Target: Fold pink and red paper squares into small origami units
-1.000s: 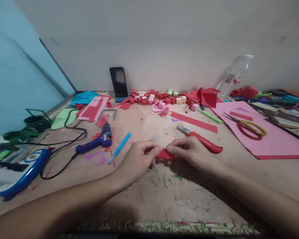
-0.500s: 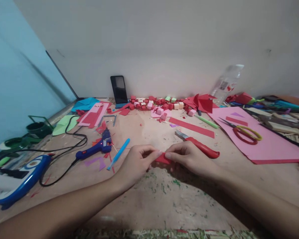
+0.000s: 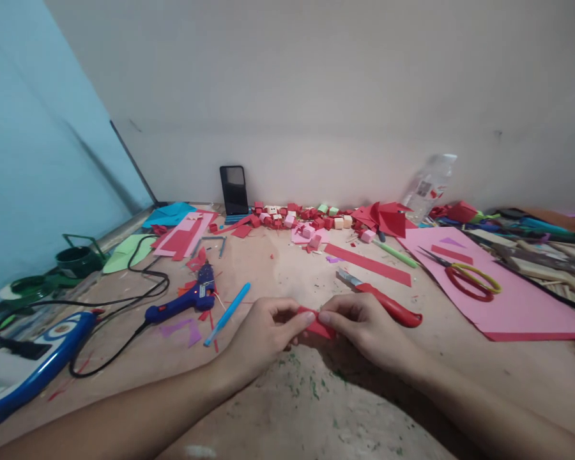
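Note:
A small piece of red paper (image 3: 320, 327) is pinched between both hands at the middle of the table. My left hand (image 3: 271, 329) grips its left side, thumb on top and fingers curled beneath. On the other side my right hand (image 3: 364, 327) holds the paper with thumb and fingertips, the two thumbs close together. Part of the paper is covered by the fingers. Just beyond my right hand lies a red-handled knife (image 3: 388, 303), and a blue pen-like stick (image 3: 227, 314) lies left of my left hand.
A blue glue gun (image 3: 191, 299) with a black cord lies left, near a blue-and-white power strip (image 3: 52, 348). Scissors (image 3: 469, 281) rest on pink paper (image 3: 522, 313) at right. Along the wall stand a phone (image 3: 234, 190), small paper cubes (image 3: 311, 231) and a leaning plastic bottle (image 3: 429, 188).
The view has tilted up slightly, so everything sits lower in the picture. Both hands keep their pinch on the red paper, which shows a little more between the thumbs.

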`<state>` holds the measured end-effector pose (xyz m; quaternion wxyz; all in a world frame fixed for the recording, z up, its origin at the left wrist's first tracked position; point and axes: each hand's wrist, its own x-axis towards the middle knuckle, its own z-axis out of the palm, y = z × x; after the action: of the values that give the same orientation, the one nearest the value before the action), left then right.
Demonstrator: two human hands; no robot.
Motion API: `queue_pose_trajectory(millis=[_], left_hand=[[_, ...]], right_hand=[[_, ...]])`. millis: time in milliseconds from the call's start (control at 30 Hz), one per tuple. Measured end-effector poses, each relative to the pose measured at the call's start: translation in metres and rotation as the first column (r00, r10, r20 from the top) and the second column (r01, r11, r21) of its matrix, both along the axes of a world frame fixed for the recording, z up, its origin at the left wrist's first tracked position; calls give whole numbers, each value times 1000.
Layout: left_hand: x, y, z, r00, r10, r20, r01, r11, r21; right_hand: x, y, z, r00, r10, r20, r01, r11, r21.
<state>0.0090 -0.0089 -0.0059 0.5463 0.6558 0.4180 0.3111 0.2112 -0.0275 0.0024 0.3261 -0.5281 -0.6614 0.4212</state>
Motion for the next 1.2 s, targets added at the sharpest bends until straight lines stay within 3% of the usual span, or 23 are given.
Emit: queue_pose_trajectory(millis=[100, 233, 433, 633, 900, 1200], left_hand=[[0, 1, -1, 1000, 8, -2, -8, 999, -44], [0, 0, 0, 1000, -24, 6, 24, 999, -36], [-1, 0, 2, 998, -18, 63, 25, 992, -122], [0, -2, 1, 999, -6, 45, 9, 997, -70], [-1, -5, 7, 992, 83, 98, -90, 994, 63], [-1, -3, 4, 998, 41, 56, -45, 996, 77]], right_hand=[[2, 1, 1, 999, -6, -39, 6, 1000, 3], [-1, -1, 2, 980, 89, -180, -109, 988, -107], [-4, -5, 3, 940, -30, -341, -47, 976, -214], [0, -1, 6, 973, 46, -226, -63, 996, -68], [-3, -5, 9, 981, 116, -156, -134, 985, -112], [-3, -3, 8, 990, 23, -137, -29, 999, -40]])
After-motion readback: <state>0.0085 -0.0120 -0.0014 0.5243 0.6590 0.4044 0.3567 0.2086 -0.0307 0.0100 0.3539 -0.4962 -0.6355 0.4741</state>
